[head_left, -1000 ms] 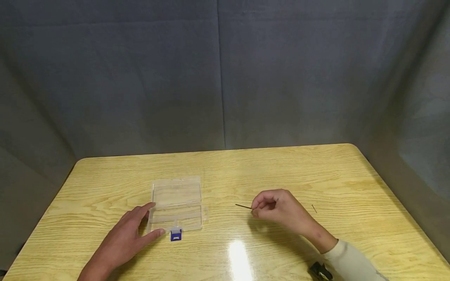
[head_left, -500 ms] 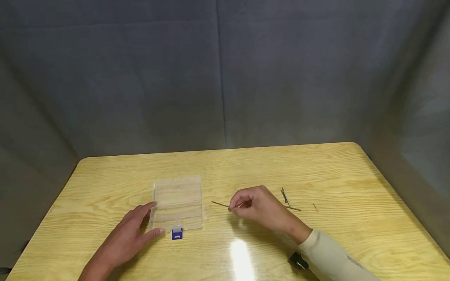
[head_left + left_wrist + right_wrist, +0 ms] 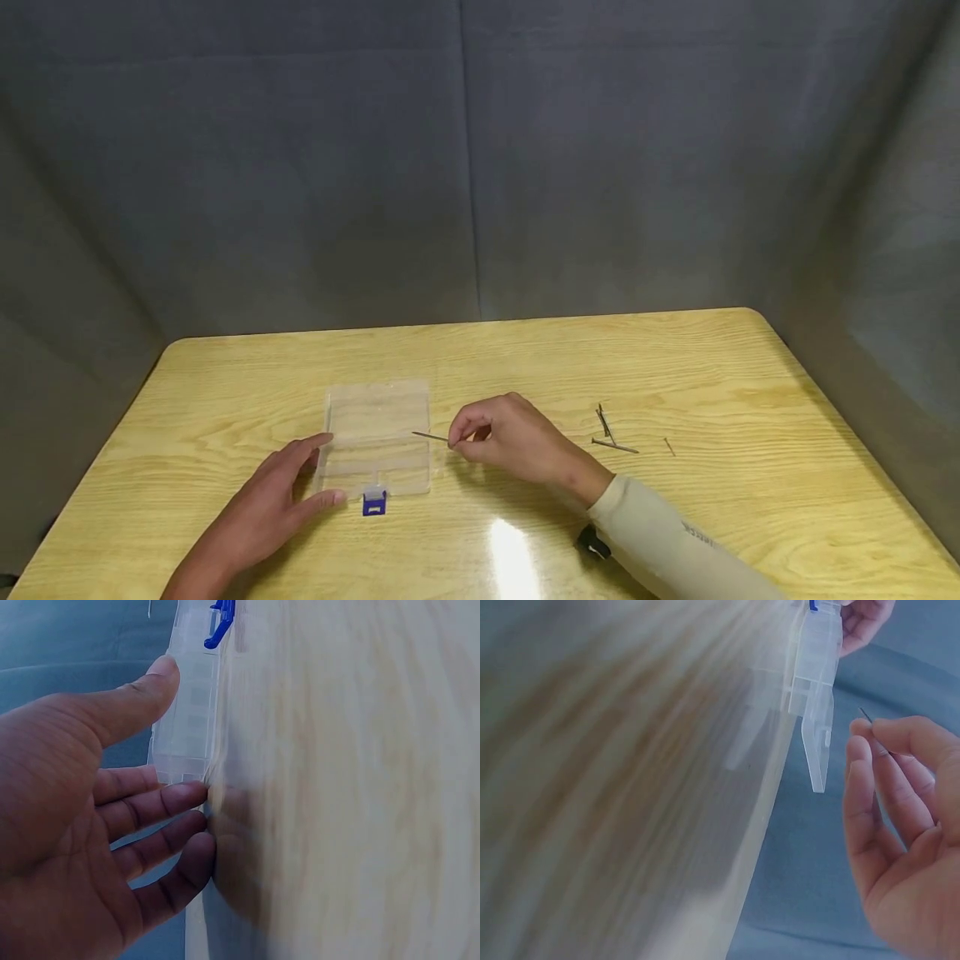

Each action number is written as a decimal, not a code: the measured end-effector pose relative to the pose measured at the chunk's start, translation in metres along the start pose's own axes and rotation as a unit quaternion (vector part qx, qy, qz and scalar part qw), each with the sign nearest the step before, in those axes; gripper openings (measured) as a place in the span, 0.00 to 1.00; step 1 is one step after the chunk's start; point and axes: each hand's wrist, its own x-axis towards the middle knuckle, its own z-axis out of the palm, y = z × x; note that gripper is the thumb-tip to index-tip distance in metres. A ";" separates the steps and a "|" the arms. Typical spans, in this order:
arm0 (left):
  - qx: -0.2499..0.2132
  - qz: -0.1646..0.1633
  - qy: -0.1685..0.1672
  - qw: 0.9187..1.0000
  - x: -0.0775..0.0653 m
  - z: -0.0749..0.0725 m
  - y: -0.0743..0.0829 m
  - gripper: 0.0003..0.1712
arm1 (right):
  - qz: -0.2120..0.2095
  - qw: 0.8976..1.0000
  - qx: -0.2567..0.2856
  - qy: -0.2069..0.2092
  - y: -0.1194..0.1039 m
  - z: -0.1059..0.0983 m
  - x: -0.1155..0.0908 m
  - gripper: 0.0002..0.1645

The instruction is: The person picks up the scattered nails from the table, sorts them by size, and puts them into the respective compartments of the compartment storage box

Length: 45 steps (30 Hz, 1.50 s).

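Observation:
A clear plastic box [image 3: 378, 479] with its lid raised or laid back lies left of centre, a blue latch [image 3: 374, 503] at its front. My left hand [image 3: 258, 508] touches the box's left end, thumb near the front and fingers loosely extended, as the left wrist view [image 3: 82, 802] confirms. Between thumb and fingertips my right hand [image 3: 517, 437] pinches a thin dark nail [image 3: 429, 436]. The nail points left, its tip over the box's right edge in the head view. Part of the nail is hidden by the fingers.
Several nails [image 3: 615, 446] lie in a loose group right of the right hand. A smaller nail [image 3: 670, 447] lies farther right. The wooden table [image 3: 750, 517] is bordered by grey cloth walls [image 3: 480, 167]. A dark strap piece [image 3: 592, 542] sits below the right forearm.
My right hand has carried the nail left, from the middle of the table to the box's right edge. Nails once hidden behind it now show. My left hand stays at the box.

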 end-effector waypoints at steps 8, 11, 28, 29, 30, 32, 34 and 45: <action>-0.024 0.010 0.008 1.000 0.002 0.000 -0.002 0.43 | -0.003 0.999 -0.042 -0.014 -0.004 0.004 0.014 0.04; -0.036 0.017 0.008 0.999 0.003 0.002 -0.003 0.43 | -0.021 0.998 -0.055 -0.025 -0.005 0.003 0.019 0.04; -0.113 0.025 0.005 0.993 0.010 0.006 -0.015 0.41 | -0.018 0.993 -0.101 -0.060 0.001 0.015 0.039 0.04; -0.115 0.027 0.005 0.993 0.010 0.006 -0.015 0.41 | -0.015 0.993 -0.099 -0.060 0.001 0.015 0.039 0.04; -0.115 0.029 0.006 0.993 0.010 0.007 -0.014 0.40 | -0.012 0.993 -0.096 -0.060 0.002 0.015 0.039 0.04; -0.115 0.033 0.009 0.993 0.010 0.009 -0.014 0.40 | -0.002 0.994 -0.089 -0.061 0.003 0.016 0.040 0.05; -0.116 0.034 0.010 0.993 0.010 0.010 -0.014 0.39 | 0.006 0.995 -0.081 -0.063 0.004 0.016 0.041 0.05; -0.164 0.036 0.005 0.986 0.011 0.013 -0.015 0.37 | 0.020 0.991 -0.102 -0.088 0.000 0.016 0.046 0.05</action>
